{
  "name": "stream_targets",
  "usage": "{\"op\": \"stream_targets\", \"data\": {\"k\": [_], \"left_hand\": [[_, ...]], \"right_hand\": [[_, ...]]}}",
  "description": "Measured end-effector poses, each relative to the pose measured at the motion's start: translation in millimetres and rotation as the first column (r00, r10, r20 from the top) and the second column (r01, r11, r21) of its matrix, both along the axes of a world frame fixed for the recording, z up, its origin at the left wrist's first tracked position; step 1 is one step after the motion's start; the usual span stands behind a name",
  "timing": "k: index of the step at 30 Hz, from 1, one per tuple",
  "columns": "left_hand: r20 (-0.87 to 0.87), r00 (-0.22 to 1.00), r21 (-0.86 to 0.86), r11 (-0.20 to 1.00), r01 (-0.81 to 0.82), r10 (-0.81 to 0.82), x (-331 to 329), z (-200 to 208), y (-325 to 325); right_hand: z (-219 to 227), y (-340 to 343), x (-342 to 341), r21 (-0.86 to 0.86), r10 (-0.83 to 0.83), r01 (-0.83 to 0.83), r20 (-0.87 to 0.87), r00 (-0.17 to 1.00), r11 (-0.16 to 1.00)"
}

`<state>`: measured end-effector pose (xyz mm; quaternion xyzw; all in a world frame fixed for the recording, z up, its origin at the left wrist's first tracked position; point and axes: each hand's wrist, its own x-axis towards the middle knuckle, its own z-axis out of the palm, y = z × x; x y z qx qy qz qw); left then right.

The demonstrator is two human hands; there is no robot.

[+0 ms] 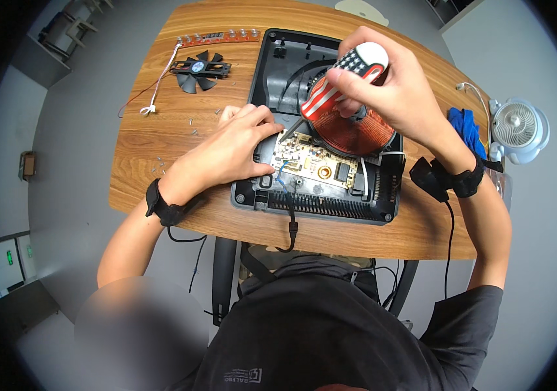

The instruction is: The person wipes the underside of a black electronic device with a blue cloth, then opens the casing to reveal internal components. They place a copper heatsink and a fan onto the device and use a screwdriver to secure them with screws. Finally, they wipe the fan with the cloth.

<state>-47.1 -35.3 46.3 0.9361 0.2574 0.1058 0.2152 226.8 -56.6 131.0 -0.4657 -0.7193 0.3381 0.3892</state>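
Observation:
My right hand (395, 88) is wrapped around a screwdriver (343, 85) with a striped, starred handle and a white end cap. Its shaft slants down to the upper left corner of a circuit board (307, 158). My left hand (236, 143) grips that board's left end, index finger at the upper corner and thumb at the lower one. The board lies in the open black housing (262, 78) of what looks like an induction cooker. A round copper coil (360, 133) sits just beyond the board, partly hidden by my right hand and the screwdriver.
On the wooden table (138, 140), a black fan (201, 68), a narrow red button board (219, 37) with wires, and several loose screws (160, 164) lie left of the housing. To the right are a blue cloth (466, 127) and a small white fan (518, 127). A power cord (293, 227) hangs over the front edge.

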Motion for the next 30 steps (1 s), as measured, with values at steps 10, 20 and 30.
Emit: {"op": "stream_targets", "data": {"k": [10, 20, 30], "left_hand": [[-0.008, 1.0, 0.023, 1.0, 0.012, -0.011, -2.2, -1.3, -0.4], [-0.024, 1.0, 0.029, 1.0, -0.01, 0.01, -2.5, -1.1, -3.0], [-0.013, 1.0, 0.002, 1.0, -0.006, 0.006, -0.9, 0.7, -1.8]], "right_hand": [[8.0, -2.4, -20.8, 0.063, 0.1, -0.116, 0.216, 0.971, 0.991], [11.2, -6.9, -37.4, 0.085, 0.247, -0.273, 0.236, 0.94, 0.958], [10.4, -6.9, -40.9, 0.137, 0.28, -0.319, 0.242, 0.929, 0.938]]}}
